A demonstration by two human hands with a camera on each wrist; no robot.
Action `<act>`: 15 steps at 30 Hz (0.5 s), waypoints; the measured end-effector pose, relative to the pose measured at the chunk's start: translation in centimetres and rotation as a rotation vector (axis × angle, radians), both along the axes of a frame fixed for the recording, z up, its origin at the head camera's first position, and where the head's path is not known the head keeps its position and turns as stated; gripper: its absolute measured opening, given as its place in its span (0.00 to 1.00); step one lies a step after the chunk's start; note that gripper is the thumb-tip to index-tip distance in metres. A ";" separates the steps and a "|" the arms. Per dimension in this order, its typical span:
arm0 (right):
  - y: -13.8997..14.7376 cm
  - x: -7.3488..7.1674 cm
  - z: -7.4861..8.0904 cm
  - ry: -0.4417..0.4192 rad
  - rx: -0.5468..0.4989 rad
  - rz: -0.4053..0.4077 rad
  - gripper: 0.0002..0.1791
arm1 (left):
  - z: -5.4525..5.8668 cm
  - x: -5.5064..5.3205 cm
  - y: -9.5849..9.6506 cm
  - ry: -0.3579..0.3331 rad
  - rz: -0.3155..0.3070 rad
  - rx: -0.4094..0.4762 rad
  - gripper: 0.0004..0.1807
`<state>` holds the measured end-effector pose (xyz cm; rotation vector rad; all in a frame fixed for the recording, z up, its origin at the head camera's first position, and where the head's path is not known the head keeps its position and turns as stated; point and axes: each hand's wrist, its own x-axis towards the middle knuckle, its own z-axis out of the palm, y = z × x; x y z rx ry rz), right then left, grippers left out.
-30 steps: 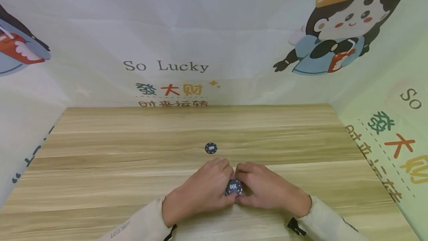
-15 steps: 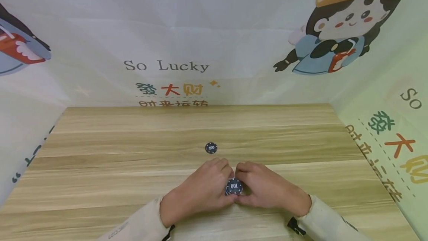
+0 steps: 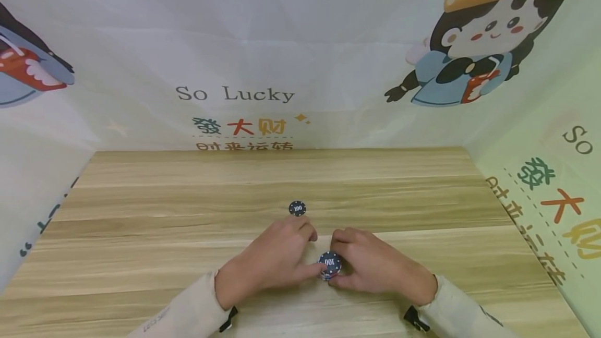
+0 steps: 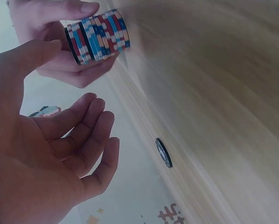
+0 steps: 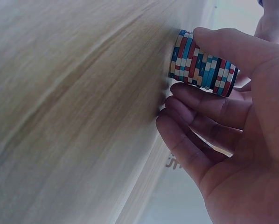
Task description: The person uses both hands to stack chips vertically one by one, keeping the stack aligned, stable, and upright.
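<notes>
A stack of poker chips (image 3: pixel 332 261) in red, blue, white and black stands on the wooden table, a black "100" chip on top. My right hand (image 3: pixel 371 262) grips its side, thumb against the near edge and fingers around the far side; the right wrist view shows the thumb on the chip stack (image 5: pixel 202 63). To the left is my left hand (image 3: pixel 279 253), its fingers apart from the stack and loosely bent around nothing. Its thumb tip is at the stack's top edge; whether it touches, I cannot tell. A single black "100" chip (image 3: pixel 297 208) lies flat just beyond the left fingers.
The wood-grain table (image 3: pixel 188 197) extends to both sides and behind the chips. A pale printed cloth (image 3: pixel 328 67) with cartoon figures and lettering hangs along the back and both sides. Dark straps (image 3: pixel 416 318) show at the sleeve cuffs.
My left hand has let its fingers off the stack and moved left and slightly away, toward the single chip. The right hand keeps its hold on the stack.
</notes>
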<state>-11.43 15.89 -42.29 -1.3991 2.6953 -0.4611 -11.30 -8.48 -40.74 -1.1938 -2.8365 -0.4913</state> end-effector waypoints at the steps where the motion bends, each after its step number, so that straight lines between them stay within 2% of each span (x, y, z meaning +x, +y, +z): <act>1: 0.0 0.0 0.0 -0.001 0.002 -0.001 0.17 | -0.1 -0.1 -0.1 -0.002 0.006 0.004 0.27; 7: 0.1 0.0 -0.1 -0.001 0.000 -0.001 0.18 | -0.5 -1.1 -0.6 -0.012 0.044 0.035 0.27; 15: 0.1 0.0 -0.2 -0.014 -0.001 -0.009 0.17 | -1.1 -2.6 -1.2 -0.022 0.098 0.046 0.21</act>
